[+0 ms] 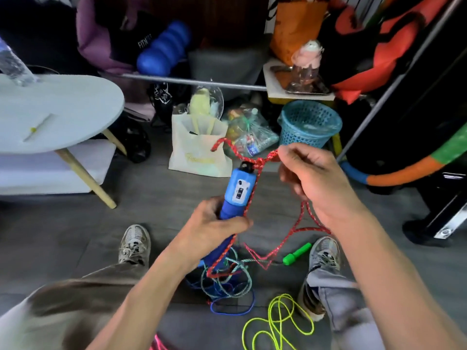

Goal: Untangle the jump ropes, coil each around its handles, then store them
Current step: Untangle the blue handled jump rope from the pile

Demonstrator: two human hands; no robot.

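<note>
The left hand (pixel 214 223) reaches in from the lower left with the forearm angled up and to the right, fingers and thumb curled round the lower foam grip of the blue handle (pixel 237 193). The handle stands nearly upright, tilted slightly to the right, its pale counter panel facing the camera and its black cap on top. The right hand (pixel 313 178) comes in from the lower right, wrist bent, back of the hand towards the camera; its fingertips pinch the red rope (pixel 255 183) just beside the handle's top, where the rope is knotted at the cap. One strand of red rope runs down along the handle's right side and under the left hand; more hangs in loops below the right wrist and falls to the floor (pixel 161 213). There it meets a tangle of teal rope (pixel 227 281) and blue rope (pixel 232 309) between the two shoes. A green handle (pixel 297 253) lies near the right shoe, and a yellow rope (pixel 278 322) is loosely spread beside the tangle.
</note>
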